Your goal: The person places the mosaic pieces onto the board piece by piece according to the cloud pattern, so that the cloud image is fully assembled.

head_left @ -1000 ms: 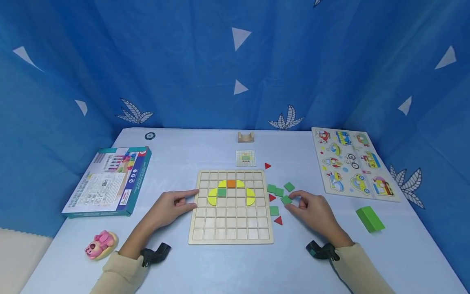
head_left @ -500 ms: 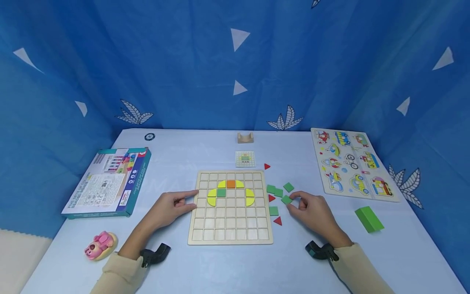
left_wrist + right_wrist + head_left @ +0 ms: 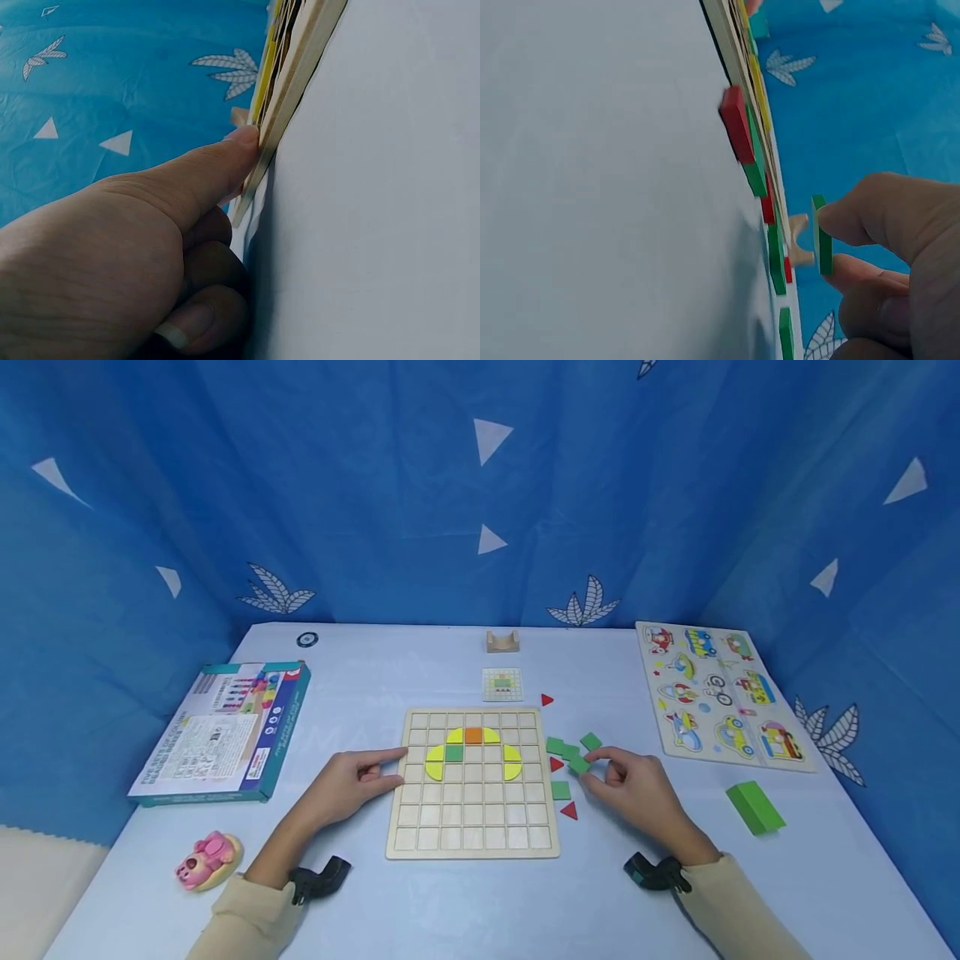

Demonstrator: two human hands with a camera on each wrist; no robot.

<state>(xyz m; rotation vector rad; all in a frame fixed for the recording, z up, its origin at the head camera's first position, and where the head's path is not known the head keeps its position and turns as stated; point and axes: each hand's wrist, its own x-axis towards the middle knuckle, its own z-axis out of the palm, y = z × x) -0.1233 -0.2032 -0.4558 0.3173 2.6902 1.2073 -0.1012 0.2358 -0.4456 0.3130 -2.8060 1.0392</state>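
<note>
In the head view a wooden grid board (image 3: 472,839) lies mid-table. On it are yellow quarter-round tiles (image 3: 512,771) in an arch, one orange square tile (image 3: 473,736) and one green square tile (image 3: 453,752). My left hand (image 3: 347,789) rests its thumb and index finger against the board's left edge, apart from each other. Between thumb and fingers my right hand (image 3: 633,785) pinches another green square tile (image 3: 823,240), raised off the table in the right wrist view. More green tiles (image 3: 561,790) and red triangles (image 3: 569,811) lie scattered right of the board.
Behind the board are a small pattern card (image 3: 502,684) and a wooden holder (image 3: 502,642). A boxed toy (image 3: 202,735) and a pink bear figure (image 3: 206,862) stand left. To the right are a vehicle puzzle board (image 3: 712,693) and a green block (image 3: 755,807).
My right hand has moved slightly left with the green square tile, which now overlaps the other loose green tiles in view. The left hand stays at the board's edge.
</note>
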